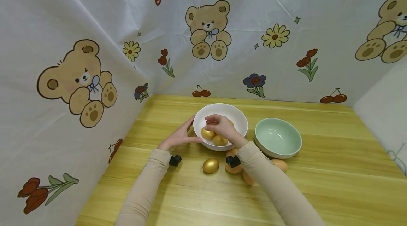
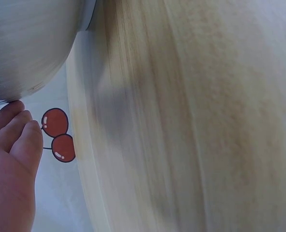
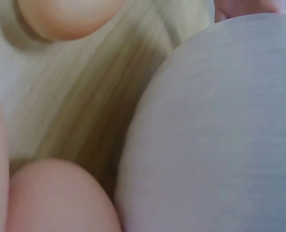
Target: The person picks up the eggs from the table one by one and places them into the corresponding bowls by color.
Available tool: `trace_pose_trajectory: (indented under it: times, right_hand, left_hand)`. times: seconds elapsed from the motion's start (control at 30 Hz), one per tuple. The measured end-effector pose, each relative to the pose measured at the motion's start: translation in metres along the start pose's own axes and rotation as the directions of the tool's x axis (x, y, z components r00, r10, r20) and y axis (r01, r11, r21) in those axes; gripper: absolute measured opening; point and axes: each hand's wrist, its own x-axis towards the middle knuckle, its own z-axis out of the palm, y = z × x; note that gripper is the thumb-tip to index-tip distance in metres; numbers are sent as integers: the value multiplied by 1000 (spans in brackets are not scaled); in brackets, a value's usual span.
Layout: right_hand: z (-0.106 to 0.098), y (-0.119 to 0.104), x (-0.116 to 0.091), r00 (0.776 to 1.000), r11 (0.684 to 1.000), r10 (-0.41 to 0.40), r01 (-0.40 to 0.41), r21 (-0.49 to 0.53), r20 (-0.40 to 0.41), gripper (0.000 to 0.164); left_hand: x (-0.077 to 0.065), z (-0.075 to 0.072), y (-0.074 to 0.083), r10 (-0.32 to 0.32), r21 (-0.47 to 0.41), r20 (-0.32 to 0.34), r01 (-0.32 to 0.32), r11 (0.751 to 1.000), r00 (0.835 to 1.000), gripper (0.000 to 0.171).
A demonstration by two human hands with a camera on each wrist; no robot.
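Observation:
A white bowl (image 1: 235, 113) holds several shiny gold eggs (image 1: 220, 141). My left hand (image 1: 181, 135) touches its left side, thumb near the front rim and fingers farther back; in the left wrist view these fingers (image 2: 26, 140) lie fairly straight against the bowl's outer wall (image 2: 31, 43). Over the inside of the bowl, my right hand (image 1: 224, 127) has loosely bent fingers, with the thumb close above a gold egg (image 1: 207, 134). No egg shows plainly between those fingers, and the hand hides part of the bowl. Another gold egg (image 1: 210, 165) lies on the table in front.
A pale green bowl (image 1: 278, 137) stands to the right of the white one. Several brown eggs (image 1: 233, 168) lie in front of the bowls, partly under my right forearm. The wooden table (image 1: 190, 197) meets a bear-print cloth (image 1: 127, 77) at the back and left.

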Motion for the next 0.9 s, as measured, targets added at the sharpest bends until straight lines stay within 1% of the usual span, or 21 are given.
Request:
trace_pose_trajectory:
  times: [0.07, 0.13, 0.3, 0.4, 0.5, 0.67, 0.8, 0.9]
  right_hand:
    - [-1, 5, 3, 1000, 999, -15, 15, -29, -1, 43]
    - [-1, 2, 1, 1000, 998, -28, 28, -52, 12, 44]
    - [-2, -3, -6, 996, 992, -74, 78, -96, 40, 46]
    - [-1, -5, -11, 994, 989, -101, 105, -101, 45, 47]
    - [-2, -8, -16, 991, 988, -126, 129, -81, 46, 47]
    - [-4, -10, -25, 986, 987, -157, 158, -28, 54, 46]
    - [-5, -13, -32, 985, 988, -157, 156, 19, 66, 43]
    - [-7, -25, -41, 987, 988, -146, 142, 56, 73, 42]
  left_hand:
    - [-2, -1, 6, 6, -15, 10, -6, 1000, 1000, 101]
    - [-2, -2, 8, -2, -28, 14, 2, 1000, 1000, 99]
    - [3, 0, -10, -16, 16, 0, 16, 1000, 1000, 101]
    - [6, 1, -17, -12, 31, -9, 12, 999, 1000, 102]
    - [6, 1, -18, -12, 29, -11, 12, 1000, 1000, 103]
    - [5, 1, -16, -24, 37, -7, 24, 999, 1000, 102]
    - [5, 1, -14, -22, 39, -7, 22, 999, 1000, 102]
    - [5, 1, -13, -25, 39, -7, 25, 999, 1000, 102]
